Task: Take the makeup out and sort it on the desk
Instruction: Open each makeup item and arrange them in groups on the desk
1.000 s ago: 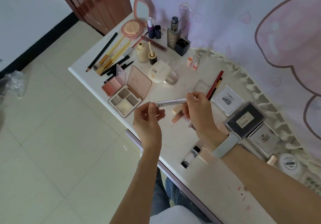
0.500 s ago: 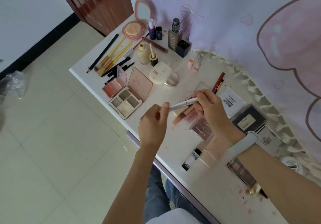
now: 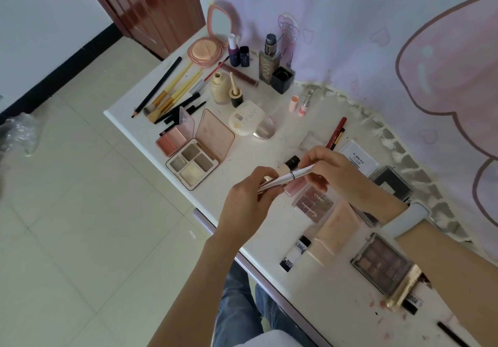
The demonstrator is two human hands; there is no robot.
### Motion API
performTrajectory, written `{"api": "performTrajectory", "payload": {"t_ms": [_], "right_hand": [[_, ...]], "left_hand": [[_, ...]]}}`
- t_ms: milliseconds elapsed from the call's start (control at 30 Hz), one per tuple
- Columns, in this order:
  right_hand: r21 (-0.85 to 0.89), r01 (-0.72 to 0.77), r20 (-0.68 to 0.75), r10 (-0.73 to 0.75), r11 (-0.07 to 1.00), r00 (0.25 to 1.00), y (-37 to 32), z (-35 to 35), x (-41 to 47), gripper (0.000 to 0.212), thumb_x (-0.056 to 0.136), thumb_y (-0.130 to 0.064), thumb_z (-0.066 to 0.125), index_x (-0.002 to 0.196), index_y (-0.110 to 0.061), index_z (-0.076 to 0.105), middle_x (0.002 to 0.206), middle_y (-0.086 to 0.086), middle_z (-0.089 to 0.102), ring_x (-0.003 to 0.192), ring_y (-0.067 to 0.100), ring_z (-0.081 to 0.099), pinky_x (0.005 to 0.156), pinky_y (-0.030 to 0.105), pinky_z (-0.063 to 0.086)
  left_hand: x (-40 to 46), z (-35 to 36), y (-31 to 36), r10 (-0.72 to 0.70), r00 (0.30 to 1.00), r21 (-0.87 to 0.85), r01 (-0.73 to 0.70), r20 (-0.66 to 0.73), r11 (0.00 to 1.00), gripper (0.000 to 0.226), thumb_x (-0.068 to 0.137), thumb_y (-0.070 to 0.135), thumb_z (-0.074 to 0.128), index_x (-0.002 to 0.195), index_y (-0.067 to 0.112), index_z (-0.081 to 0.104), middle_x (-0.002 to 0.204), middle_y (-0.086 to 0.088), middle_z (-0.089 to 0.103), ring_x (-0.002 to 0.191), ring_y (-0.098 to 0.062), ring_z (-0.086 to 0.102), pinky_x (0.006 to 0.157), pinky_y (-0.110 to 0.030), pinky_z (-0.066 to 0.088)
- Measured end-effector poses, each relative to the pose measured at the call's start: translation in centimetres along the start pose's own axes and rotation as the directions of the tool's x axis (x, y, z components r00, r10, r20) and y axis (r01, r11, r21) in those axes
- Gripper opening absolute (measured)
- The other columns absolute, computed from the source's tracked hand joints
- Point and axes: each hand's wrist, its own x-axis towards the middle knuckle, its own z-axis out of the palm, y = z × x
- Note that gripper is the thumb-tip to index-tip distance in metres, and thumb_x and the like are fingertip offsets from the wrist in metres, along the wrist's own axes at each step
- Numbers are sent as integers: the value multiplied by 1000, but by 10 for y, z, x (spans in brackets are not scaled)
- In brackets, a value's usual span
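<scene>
A slim silver makeup pen (image 3: 289, 177) hangs above the white desk (image 3: 336, 306), held at both ends. My left hand (image 3: 249, 201) grips its lower left end and my right hand (image 3: 338, 173) pinches its upper right end. Under the pen lie a pink gloss tube (image 3: 295, 186) and a beige tube with a black cap (image 3: 289, 164). A plum palette (image 3: 314, 202) lies just below my right hand. Open eyeshadow (image 3: 192, 167) and blush (image 3: 172, 139) palettes sit to the left.
Brushes and pencils (image 3: 172, 90) lie at the desk's far left corner beside a pink compact (image 3: 206, 51). Bottles (image 3: 269, 62) stand along the curtain. A brown palette (image 3: 381, 263), a black-and-white tube (image 3: 295, 253) and a gold item (image 3: 403, 288) lie near the front edge. Boxes (image 3: 392, 182) sit behind my right wrist.
My left hand has closed round the pen's left end, bringing the two parts together. The pen now tilts up to the right. The view shifted, showing more of the desk's right side.
</scene>
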Motion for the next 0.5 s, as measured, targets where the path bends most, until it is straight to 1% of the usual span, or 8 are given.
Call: {"api": "performTrajectory", "payload": {"t_ms": [67,133,167,233,267,333,400,500], "right_hand": [[-176,29,61,-19,984,998,-2,-6,-1,20,90,-1,41,84,-17,52,63,-1,55,51,10,49,50,24,42],[-388,77,135,-27,919,991,-4,-10,-1,14,94,-13,42,95,-24,50,76,-3,56,60,16,54,58,28,49],[-469,104,171,-25,877,985,-4,-11,0,18,96,-18,39,108,-28,48,80,-7,54,64,13,55,60,26,50],[-572,143,218,-18,808,976,-2,-12,1,33,99,-22,34,131,-24,41,80,-14,50,62,0,52,56,16,44],[-623,160,225,-20,766,974,-2,-12,1,34,100,-23,32,132,-21,42,79,-15,48,59,-1,49,55,13,40],[-705,195,225,-46,682,973,-1,-13,0,29,99,-24,34,122,-18,50,80,-12,49,61,3,46,55,14,37],[-737,223,219,-86,637,972,1,-17,-2,24,98,-26,39,116,-19,52,90,-5,55,73,7,52,65,19,44],[-784,260,164,-217,563,962,4,-30,-4,18,92,-25,50,107,-18,56,101,-2,56,92,17,54,78,29,47]], "left_hand": [[2,-2,1,31,999,92,-32,8,995,15,88,27,59,98,17,62,71,10,56,56,-9,50,55,-19,38],[4,-1,0,72,997,196,-72,10,978,19,90,30,55,97,15,65,84,4,57,62,-15,53,57,-24,40],[6,-1,0,73,997,231,-72,6,970,22,91,31,54,98,14,65,87,3,56,62,-17,54,57,-24,39],[9,0,3,55,998,261,-52,-2,964,24,92,31,51,97,13,65,85,5,52,62,-18,52,56,-24,36],[11,0,4,37,999,269,-35,-3,962,24,93,31,50,96,14,65,82,6,50,62,-17,50,55,-23,34],[15,1,4,-13,1000,299,5,27,954,25,94,34,45,91,17,64,76,9,49,61,-16,47,52,-22,30],[17,3,4,-54,995,310,25,84,950,28,95,38,40,81,21,58,66,9,46,59,-14,45,49,-21,27],[15,3,1,-119,983,192,91,142,977,28,96,36,38,69,30,45,54,10,41,51,-9,40,48,-22,25]]}}
